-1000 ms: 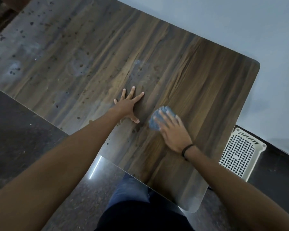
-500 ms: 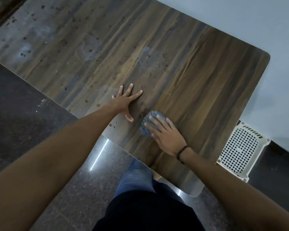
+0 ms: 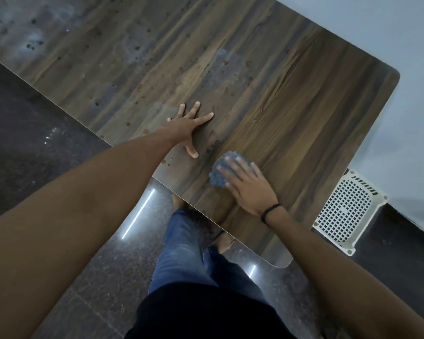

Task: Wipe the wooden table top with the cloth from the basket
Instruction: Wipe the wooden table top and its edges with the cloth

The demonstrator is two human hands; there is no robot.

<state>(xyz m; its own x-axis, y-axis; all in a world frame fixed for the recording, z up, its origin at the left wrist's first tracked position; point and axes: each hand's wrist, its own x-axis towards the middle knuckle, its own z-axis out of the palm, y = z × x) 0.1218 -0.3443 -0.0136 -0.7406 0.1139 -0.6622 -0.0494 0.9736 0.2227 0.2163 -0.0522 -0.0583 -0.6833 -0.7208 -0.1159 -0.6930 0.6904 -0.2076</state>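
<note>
Pressing the blue cloth (image 3: 219, 171) onto the wooden table top (image 3: 304, 106) with the right hand (image 3: 249, 190), fingers straight and a little apart, close to the 6 o'clock edge. Bracing with the left hand (image 3: 187, 128), spread flat, just at 10 o'clock of the cloth. Probably wiping next toward the dark spots (image 3: 136, 48) at 10 o'clock, along the table's long axis, past the left hand.

Obstacle: left hand (image 3: 186, 128) flat on table (image 3: 304, 106) just left of cloth (image 3: 218, 172); open top ahead, right; basket (image 3: 348, 211) beyond edge.
</note>
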